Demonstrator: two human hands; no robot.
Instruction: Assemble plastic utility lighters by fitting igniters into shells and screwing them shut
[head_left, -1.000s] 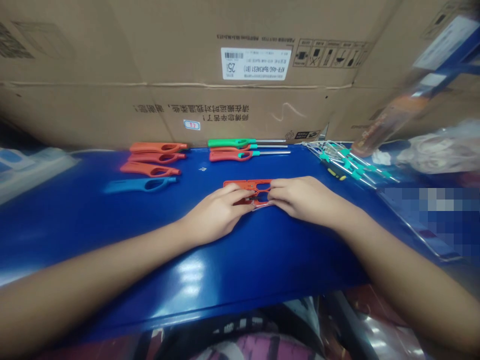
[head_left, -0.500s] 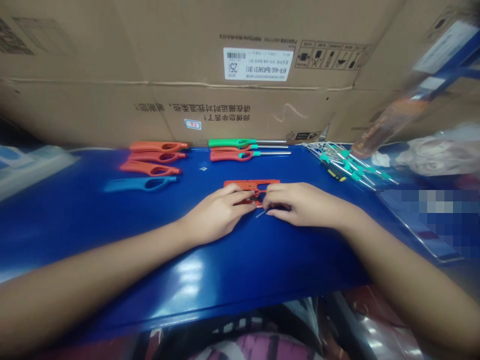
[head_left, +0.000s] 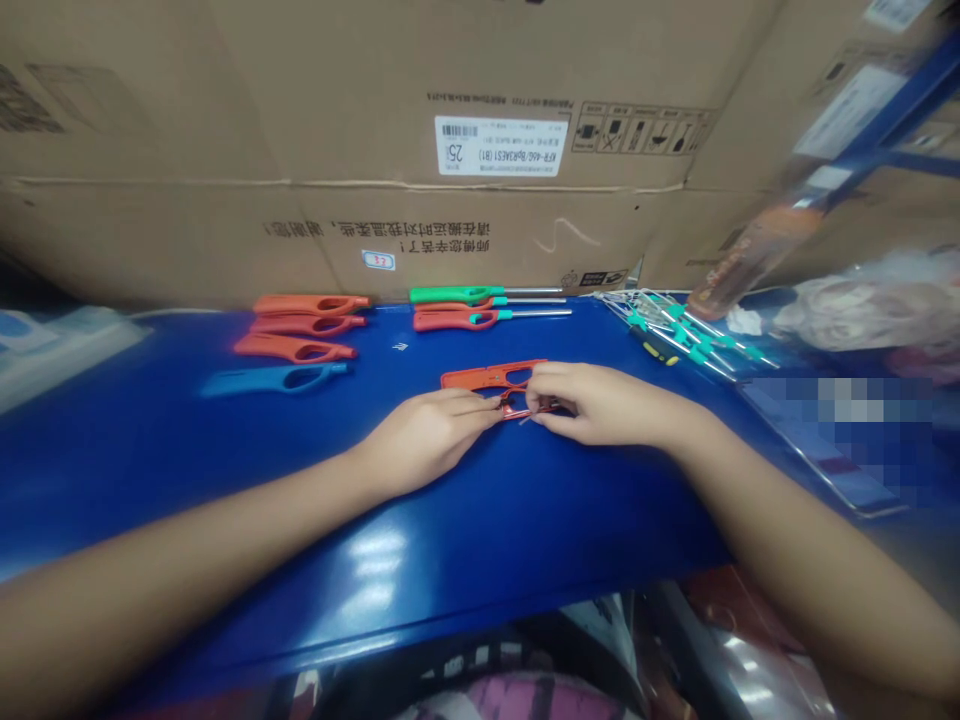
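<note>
Table (head_left: 465, 530): glossy blue top; my forearms lie across its near edge, which likely steadies the fine finger work.
Left hand (head_left: 427, 435): palm down at centre, fingers narrowed, tips pressing on the left part of the orange shell (head_left: 484, 378), I judge to keep it from sliding.
Right hand (head_left: 600, 405): just right of the left one, thumb and forefinger pinched tight at the shell's trigger opening. I cannot tell whether a small part sits between them.
Orange shell: flat on the table between my fingertips, long side running left to right, open face up so the inside can be reached.
Blue handle (head_left: 274, 380): left of my hands, alone, lying flat.
Orange handles (head_left: 304, 325): three in a neat stack of rows beyond the blue one, all pointing right, probably sorted for easy picking.
Long lighters (head_left: 480, 307): green and orange, metal tubes pointing right, lined up far centre.
Metal rods (head_left: 686, 335): a loose bundle with green fittings, far right, within my right hand's reach.
Cardboard boxes (head_left: 300, 150): a wall along the table's far edge.
</note>
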